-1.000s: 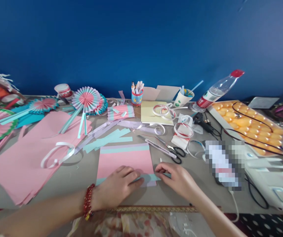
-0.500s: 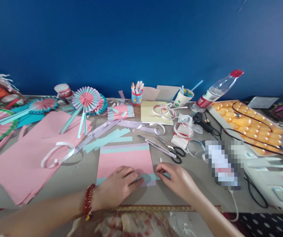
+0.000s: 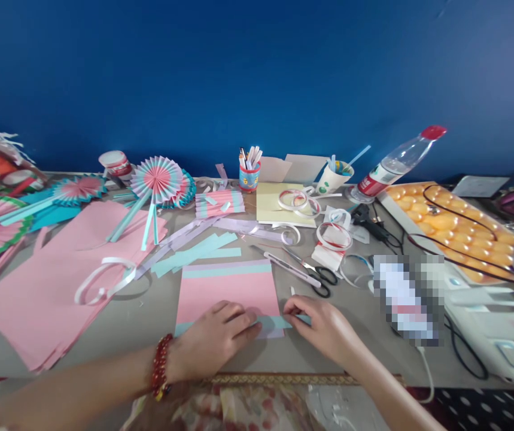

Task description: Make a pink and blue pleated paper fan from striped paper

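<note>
A pink paper sheet (image 3: 230, 293) lies flat in front of me, with a light blue and a lilac band along its far edge. Across its near edge runs a light blue paper strip (image 3: 277, 322), with a bit of lilac showing below. My left hand (image 3: 214, 338) rests on the sheet's near side, its fingers lying over the strip and hiding part of it. Past the sheet's right edge, my right hand (image 3: 322, 326) pinches the end of the strip between thumb and fingers. Scissors (image 3: 315, 272) and a pale utility knife (image 3: 290, 269) lie beyond the sheet's right side.
Pink sheets (image 3: 54, 287) are stacked at left, near pleated paper fans (image 3: 155, 179). Light blue strips (image 3: 198, 254) lie behind the sheet. Tape rolls (image 3: 334, 236), a glue gun (image 3: 368, 224), a tilted bottle (image 3: 389, 167) and a power strip (image 3: 485, 317) occupy the right.
Both hands hold nearly the same place on the sheet and strip. The view has shifted very slightly; nothing else visibly differs.
</note>
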Demonstrator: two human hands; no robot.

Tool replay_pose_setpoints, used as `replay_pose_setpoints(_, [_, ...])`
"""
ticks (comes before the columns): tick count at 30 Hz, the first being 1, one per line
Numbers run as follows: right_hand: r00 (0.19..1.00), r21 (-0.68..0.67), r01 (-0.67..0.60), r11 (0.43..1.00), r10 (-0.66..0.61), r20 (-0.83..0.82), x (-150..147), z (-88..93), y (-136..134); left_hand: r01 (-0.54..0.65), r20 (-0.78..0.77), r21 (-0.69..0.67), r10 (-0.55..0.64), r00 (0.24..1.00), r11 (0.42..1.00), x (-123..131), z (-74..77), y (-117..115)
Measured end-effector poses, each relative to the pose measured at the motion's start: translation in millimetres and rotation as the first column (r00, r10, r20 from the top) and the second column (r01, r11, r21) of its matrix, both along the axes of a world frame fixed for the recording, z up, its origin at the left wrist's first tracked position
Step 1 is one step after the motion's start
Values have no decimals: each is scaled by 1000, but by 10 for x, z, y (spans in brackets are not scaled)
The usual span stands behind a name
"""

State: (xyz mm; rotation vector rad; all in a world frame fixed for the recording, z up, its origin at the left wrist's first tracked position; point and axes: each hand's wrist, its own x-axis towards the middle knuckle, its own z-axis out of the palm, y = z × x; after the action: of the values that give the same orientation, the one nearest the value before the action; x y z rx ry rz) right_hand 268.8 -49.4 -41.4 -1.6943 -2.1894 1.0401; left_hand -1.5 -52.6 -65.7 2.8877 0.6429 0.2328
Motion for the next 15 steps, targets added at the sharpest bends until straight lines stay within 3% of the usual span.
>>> replay_pose_setpoints(15, [981, -89, 28, 996, -44, -191, 92, -17, 25, 4, 28, -58, -2, 1000, 998, 2, 21, 16])
